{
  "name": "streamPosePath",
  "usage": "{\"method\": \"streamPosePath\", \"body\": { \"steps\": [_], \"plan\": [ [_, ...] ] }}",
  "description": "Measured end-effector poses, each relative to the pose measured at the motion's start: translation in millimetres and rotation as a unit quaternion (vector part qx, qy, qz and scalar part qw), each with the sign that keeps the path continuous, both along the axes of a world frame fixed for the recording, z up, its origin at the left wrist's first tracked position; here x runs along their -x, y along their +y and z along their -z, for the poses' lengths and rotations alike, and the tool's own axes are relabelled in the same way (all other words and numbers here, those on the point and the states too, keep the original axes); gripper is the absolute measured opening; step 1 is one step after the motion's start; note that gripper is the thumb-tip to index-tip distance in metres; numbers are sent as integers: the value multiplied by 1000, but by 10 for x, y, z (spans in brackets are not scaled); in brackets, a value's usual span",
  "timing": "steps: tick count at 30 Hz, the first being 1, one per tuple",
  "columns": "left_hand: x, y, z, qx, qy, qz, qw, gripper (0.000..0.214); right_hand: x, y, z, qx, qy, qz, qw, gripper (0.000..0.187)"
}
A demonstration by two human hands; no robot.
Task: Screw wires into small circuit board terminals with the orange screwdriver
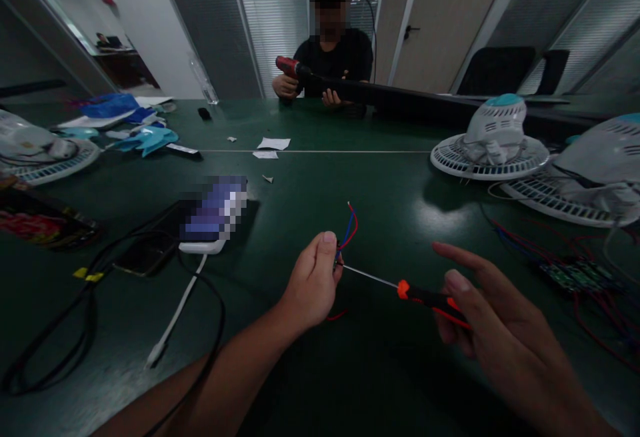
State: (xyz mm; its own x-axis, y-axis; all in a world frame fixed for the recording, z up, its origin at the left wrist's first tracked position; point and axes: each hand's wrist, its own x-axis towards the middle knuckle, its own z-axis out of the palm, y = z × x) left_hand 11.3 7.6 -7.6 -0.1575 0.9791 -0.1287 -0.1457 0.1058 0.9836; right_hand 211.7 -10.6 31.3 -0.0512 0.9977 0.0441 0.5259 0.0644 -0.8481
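Observation:
My left hand (313, 280) is closed around a small wired part, mostly hidden by the fingers. Red and blue wires (354, 227) rise from its top, and a short red wire (337, 316) shows below the hand. In my right hand (500, 330) is a screwdriver (425, 296) with a black and orange handle, gripped near its back end with the index finger stretched out. The metal shaft points left, and its tip meets the part at my left fingertips. Several green circuit boards (580, 274) with red and blue wires lie to the right of my right hand.
White fan-like housings (495, 130) stand at right, another (45, 147) at far left. A phone on a white block (203, 247), a dark phone (150, 250) and black cables (90, 310) lie at left. Across the green table, a person holds a red drill (287, 66) against a long black bar (400, 96).

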Motion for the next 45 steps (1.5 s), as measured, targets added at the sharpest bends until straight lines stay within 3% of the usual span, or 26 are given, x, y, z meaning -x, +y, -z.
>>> {"method": "streamPosePath", "body": {
  "steps": [9, 25, 33, 39, 45],
  "plan": [
    [23, -7, -19, -6, 21, 14, 1000, 40, -11, 16, 11, -71, -27, -22, 997, 46],
    [14, -6, -33, -1, 45, 16, 999, 40, 28, -4, -8, -58, 32, 19, 998, 52],
    [24, -5, -3, -1, 43, 17, 999, 41, -18, 23, 7, 17, -16, 1, 1000, 52],
    [23, 0, 7, 3, 34, 23, 999, 39, -17, 31, 34, -47, -15, -21, 999, 46],
    [17, 7, 2, -9, 24, 20, 999, 39, -3, 26, 24, -66, 3, -10, 998, 46]
  ]
}}
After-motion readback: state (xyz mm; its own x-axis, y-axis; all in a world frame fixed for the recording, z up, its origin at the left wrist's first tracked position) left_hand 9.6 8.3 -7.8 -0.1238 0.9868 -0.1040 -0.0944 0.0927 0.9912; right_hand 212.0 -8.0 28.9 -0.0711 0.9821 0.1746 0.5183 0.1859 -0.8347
